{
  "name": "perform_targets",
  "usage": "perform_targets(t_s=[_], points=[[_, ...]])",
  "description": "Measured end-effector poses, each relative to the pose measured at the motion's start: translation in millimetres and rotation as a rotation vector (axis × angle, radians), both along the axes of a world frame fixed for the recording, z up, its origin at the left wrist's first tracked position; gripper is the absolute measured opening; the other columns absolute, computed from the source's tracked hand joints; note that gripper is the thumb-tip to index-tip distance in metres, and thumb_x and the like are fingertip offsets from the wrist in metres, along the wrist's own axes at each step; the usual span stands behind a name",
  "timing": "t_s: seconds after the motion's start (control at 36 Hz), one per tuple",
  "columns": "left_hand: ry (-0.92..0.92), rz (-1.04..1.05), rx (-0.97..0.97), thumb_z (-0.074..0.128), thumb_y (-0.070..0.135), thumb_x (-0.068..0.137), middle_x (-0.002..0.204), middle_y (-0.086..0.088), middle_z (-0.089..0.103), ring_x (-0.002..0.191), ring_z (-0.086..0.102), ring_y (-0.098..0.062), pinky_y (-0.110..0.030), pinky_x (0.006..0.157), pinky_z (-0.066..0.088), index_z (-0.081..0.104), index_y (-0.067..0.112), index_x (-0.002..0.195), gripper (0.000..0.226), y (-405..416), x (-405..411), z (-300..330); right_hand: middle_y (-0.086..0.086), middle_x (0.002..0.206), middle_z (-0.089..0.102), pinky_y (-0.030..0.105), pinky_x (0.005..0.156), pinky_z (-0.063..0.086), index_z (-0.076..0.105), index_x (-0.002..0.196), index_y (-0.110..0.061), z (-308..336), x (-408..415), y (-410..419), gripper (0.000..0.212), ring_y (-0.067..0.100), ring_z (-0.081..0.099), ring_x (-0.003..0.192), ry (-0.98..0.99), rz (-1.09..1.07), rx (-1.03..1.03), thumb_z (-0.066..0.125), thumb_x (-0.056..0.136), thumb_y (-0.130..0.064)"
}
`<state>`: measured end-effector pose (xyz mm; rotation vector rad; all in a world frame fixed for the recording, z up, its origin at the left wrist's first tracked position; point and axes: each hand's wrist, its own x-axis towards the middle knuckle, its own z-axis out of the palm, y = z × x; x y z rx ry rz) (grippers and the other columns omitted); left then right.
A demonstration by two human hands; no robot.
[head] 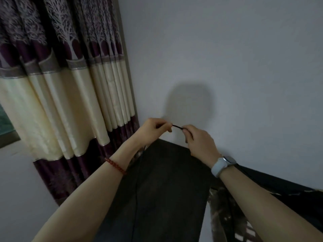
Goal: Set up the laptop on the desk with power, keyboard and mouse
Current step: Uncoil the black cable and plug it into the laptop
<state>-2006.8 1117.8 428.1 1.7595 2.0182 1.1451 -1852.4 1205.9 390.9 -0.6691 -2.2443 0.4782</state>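
Note:
A thin black cable (177, 126) is stretched between my two hands, raised in front of a pale wall. My left hand (152, 130) pinches one end of the short visible stretch, and my right hand (199, 140) pinches the other. More of the cable (137, 189) hangs down from my left hand across a dark flat surface (166, 180) below my arms. I cannot tell what that dark surface is. No laptop screen, keyboard or mouse shows in the view.
A purple and cream curtain (61, 84) hangs at the left beside a window edge (7, 126). The pale wall (227, 58) fills the right. A dark patterned cloth (230, 215) lies at the lower right.

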Motion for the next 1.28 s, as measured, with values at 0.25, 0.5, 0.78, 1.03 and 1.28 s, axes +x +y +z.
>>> perform_targets(t_s=[0.25,0.5,0.78,1.03,1.28], points=[[0.097,0.117,0.037,0.058,0.022,0.087,0.053,0.003,0.054,0.046,0.055,-0.013,-0.017,0.048,0.043,0.062,0.009,0.08,0.015,38,-94,43,-0.012,0.061,0.046,0.017,0.055,0.031,0.062,0.081,-0.008,61,-64,31,0.028,0.003,0.041,0.056,0.334,-0.106,-0.266,0.038,0.095,-0.009],[0.227,0.255,-0.003,0.054,0.055,0.082,0.052,0.0,0.06,0.046,0.056,-0.012,-0.022,0.05,0.041,0.065,0.019,0.063,0.042,71,-147,98,0.0,0.045,0.049,0.019,0.041,0.036,0.062,0.07,-0.009,97,-55,48,0.031,0.008,0.042,0.036,0.44,0.057,-0.403,0.042,0.093,-0.003],[-0.756,-0.234,-0.016,0.043,0.014,0.093,0.072,-0.013,0.067,0.067,0.066,-0.023,-0.034,0.072,0.058,0.065,0.002,0.08,0.028,79,-145,103,-0.005,0.09,0.072,0.015,0.076,0.052,0.07,0.091,-0.028,74,-60,56,0.019,0.012,0.066,0.09,-0.077,0.196,-0.586,0.054,0.09,-0.018],[-0.276,-0.353,0.185,0.046,0.0,0.092,0.073,-0.001,0.066,0.058,0.063,-0.004,-0.016,0.066,0.054,0.056,0.019,0.114,0.031,72,-135,57,-0.015,0.14,0.028,0.015,0.105,0.02,0.019,0.145,-0.021,33,-110,68,0.077,0.001,0.025,0.128,0.004,0.045,-0.448,0.064,0.083,-0.034],[0.262,0.132,0.523,0.053,-0.001,0.087,0.088,-0.005,0.071,0.077,0.064,-0.011,-0.02,0.074,0.047,0.068,0.008,0.101,0.023,66,-159,-25,-0.004,0.06,0.056,0.018,0.058,0.038,0.053,0.073,-0.017,-26,-119,80,0.019,0.011,0.054,0.057,-0.002,-0.133,-0.35,0.051,0.092,-0.018]])
